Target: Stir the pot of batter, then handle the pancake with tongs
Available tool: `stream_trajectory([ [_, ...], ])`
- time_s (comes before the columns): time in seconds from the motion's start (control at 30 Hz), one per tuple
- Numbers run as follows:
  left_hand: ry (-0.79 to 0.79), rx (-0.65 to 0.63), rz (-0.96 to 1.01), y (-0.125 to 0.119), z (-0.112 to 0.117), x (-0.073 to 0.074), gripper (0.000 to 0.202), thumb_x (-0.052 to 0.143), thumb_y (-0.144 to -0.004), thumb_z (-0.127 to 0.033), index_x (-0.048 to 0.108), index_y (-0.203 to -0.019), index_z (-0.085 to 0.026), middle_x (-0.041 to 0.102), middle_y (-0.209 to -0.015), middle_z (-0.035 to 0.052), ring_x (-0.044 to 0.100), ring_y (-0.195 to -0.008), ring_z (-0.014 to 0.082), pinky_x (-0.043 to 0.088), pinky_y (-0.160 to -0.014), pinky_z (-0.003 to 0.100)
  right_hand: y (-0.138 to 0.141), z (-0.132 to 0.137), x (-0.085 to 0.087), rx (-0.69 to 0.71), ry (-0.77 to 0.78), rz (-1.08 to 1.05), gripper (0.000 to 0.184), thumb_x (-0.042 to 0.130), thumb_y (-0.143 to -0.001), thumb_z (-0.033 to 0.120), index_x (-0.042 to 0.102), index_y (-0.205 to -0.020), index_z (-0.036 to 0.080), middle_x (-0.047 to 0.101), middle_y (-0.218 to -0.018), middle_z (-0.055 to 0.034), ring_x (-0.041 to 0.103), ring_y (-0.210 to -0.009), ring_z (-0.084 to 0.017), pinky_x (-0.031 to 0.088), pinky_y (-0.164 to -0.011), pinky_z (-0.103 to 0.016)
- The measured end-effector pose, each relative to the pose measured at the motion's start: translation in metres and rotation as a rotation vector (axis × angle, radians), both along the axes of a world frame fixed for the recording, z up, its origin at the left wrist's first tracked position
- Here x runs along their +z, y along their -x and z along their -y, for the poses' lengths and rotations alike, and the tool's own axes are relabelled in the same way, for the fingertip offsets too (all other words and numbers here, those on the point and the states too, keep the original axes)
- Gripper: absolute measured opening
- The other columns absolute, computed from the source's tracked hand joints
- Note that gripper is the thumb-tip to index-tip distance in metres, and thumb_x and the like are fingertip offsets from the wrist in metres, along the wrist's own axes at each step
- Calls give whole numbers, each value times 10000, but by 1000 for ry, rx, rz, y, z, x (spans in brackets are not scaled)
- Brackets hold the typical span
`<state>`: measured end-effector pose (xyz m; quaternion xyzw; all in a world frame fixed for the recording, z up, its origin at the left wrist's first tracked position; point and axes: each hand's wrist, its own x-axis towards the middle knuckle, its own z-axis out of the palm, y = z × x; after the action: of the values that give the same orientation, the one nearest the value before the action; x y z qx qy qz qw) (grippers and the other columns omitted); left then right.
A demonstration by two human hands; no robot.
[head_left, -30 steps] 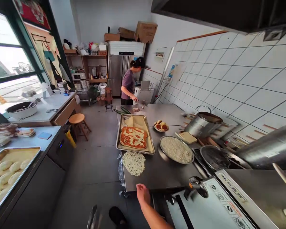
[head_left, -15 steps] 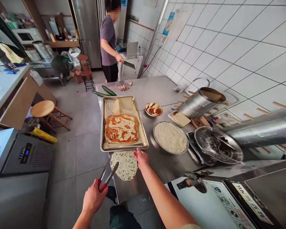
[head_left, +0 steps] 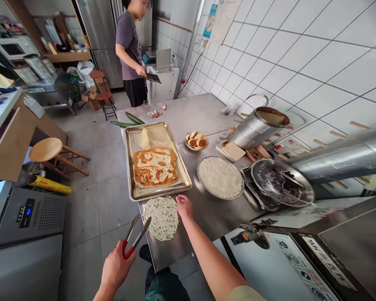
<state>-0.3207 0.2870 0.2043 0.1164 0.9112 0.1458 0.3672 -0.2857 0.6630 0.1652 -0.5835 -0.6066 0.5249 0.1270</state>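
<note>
My left hand is closed around red-handled metal tongs. The tongs' jaws are spread, with nothing between them, beside the left edge of a flat round of dough flecked with green. By the dough's upper right edge is my right hand, its fingers loosely extended and holding nothing; whether they touch the dough, I cannot tell. Just beyond the dough lies a metal tray lined with brown paper. A browned, roughly rectangular flatbread rests on the paper.
To the right stand a pan of white grains or crumbs, a bowl of round breads and a metal bowl with dark contents. Cucumbers lie past the tray. A co-worker holds a cleaver at the far end.
My right hand has come off the tray's front rim to beside the dough. More of the dough's far edge shows. The whole view has shifted, and my left hand keeps the tongs.
</note>
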Motion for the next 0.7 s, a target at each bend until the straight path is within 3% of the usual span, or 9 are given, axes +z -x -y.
stream_trajectory([
  [0.13,28,-67,-55,25,-10,3,267,535,-1049,-488,580,-1190,-266,807,-1177,83,771,-1042,317,467,-797,385,-20,12,-7,290,-276,188,215,773,-1037,201,750,-1244,148,712,-1264,-86,666,-1225,-258,534,-1206,-536],
  [0.3,17,-109,-111,51,-31,-7,246,574,-1019,-464,572,-1157,-259,802,-1186,78,769,-1042,332,424,-773,395,-4,14,-15,531,-388,325,298,806,-1043,343,748,-1267,155,729,-1192,-86,661,-1200,-275,540,-1157,-515],
  [0.4,4,-151,-132,57,-38,-14,249,581,-1024,-451,575,-1183,-259,802,-1237,74,769,-1064,321,413,-767,383,5,11,-16,580,-399,363,294,826,-1025,358,750,-1226,157,727,-1161,-81,659,-1166,-271,550,-1119,-494],
  [0.53,-18,-193,-153,59,-41,-16,264,586,-1023,-422,573,-1228,-257,786,-1340,75,766,-1110,314,407,-782,380,7,10,-15,628,-401,328,149,795,-1034,288,757,-1094,156,729,-1199,-76,655,-1193,-256,550,-1123,-475],
  [0.6,-22,-206,-158,61,-41,-16,286,581,-1029,-425,567,-1262,-257,776,-1368,78,765,-1115,317,402,-780,380,5,10,-15,654,-380,296,146,781,-1039,261,751,-1137,156,748,-1164,-62,678,-1163,-240,562,-1110,-458],
  [0.7,-11,-232,-138,68,-44,-18,344,560,-1048,-458,552,-1329,-259,770,-1351,94,763,-1078,330,389,-751,379,4,10,-17,652,-318,285,349,814,-1030,336,725,-1319,162,760,-1118,-59,714,-1033,-223,612,-1012,-432],
])
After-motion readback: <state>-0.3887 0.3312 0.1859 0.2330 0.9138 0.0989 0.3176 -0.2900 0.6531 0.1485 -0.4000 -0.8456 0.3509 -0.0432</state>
